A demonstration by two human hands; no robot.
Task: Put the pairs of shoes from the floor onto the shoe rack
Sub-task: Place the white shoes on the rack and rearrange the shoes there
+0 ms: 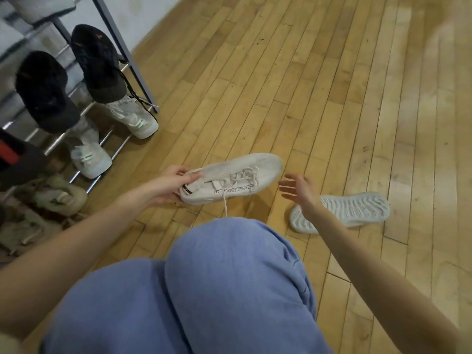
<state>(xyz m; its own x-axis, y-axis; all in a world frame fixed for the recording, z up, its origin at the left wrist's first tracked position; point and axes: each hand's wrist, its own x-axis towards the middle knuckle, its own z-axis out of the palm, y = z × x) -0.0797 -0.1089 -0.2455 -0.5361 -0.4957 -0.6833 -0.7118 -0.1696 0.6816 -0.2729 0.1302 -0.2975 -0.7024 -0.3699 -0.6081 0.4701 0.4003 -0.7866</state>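
Left hand (169, 183) grips heel of white shoe (229, 178), held above floor (306, 85) at frame ctr. Right hand (297, 189) spread wide, holding nothing, just right of toe. Second shoe (355, 209) sole-up on floor, lower right. Shoe rack (122, 44) upper left.
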